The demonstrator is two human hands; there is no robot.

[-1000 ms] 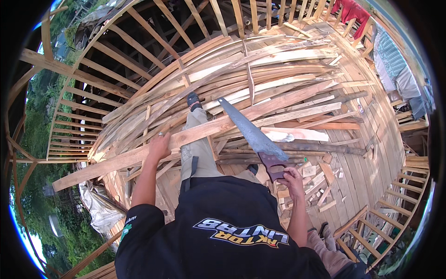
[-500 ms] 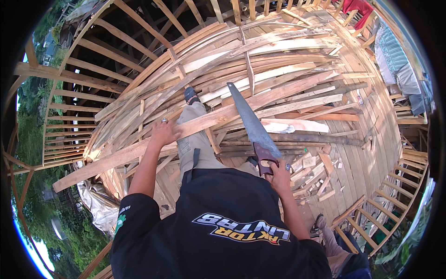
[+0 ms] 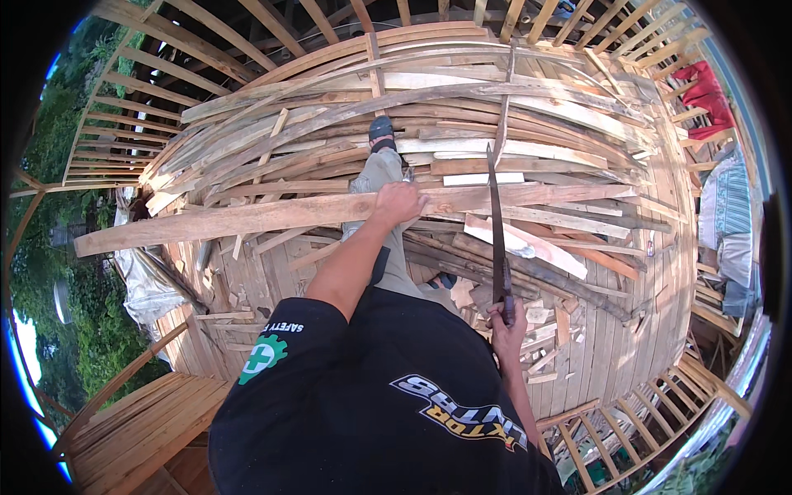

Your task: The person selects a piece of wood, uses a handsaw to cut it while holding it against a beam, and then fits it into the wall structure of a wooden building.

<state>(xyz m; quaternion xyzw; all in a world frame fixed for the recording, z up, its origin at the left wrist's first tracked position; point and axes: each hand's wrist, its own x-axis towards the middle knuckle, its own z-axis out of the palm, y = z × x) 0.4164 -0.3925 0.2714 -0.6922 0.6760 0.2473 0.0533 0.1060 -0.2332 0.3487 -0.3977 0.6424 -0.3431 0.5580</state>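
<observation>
A long wooden board (image 3: pixel 272 215) stretches across the middle of the view, over my outstretched leg. My left hand (image 3: pixel 398 202) grips it near its middle, thumb toward the right and the fingertips partly hidden. Farther right, my right hand (image 3: pixel 509 328) is closed round the dark handle of a handsaw (image 3: pixel 498 239). The blade stands nearly edge-on to me and points away, crossing the board to the right of my left hand. Whether the teeth touch the wood I cannot tell.
Stacked planks (image 3: pixel 330 136) lie beyond the board, with thin poles (image 3: pixel 536 268) on its near side. Wood offcuts (image 3: pixel 540 338) litter the plank floor (image 3: pixel 610 363) by my right hand. Slatted wooden railings (image 3: pixel 124 120) run round the edge. A red cloth (image 3: pixel 703 99) hangs at the far right.
My left hand has moved right along the board. The saw has turned from flat-side view to edge-on and now crosses the board. The whole view has shifted, and the board looks more level.
</observation>
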